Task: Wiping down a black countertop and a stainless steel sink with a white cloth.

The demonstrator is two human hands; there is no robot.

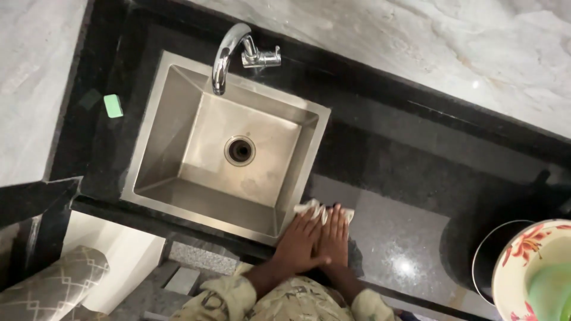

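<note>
Both my hands press flat, side by side, on a pale cloth lying on the black granite counter just right of the steel sink. My left hand lies nearest the sink's right rim. My right hand rests against it. Only the cloth's far edge shows beyond my fingertips. The sink basin is bare, with a round drain in the middle and a curved chrome tap at its back.
A green soap bar or sponge lies on the counter left of the sink. At the lower right stands a floral-rimmed bowl with something green inside, next to a dark round vessel. Marble wall tiles run behind.
</note>
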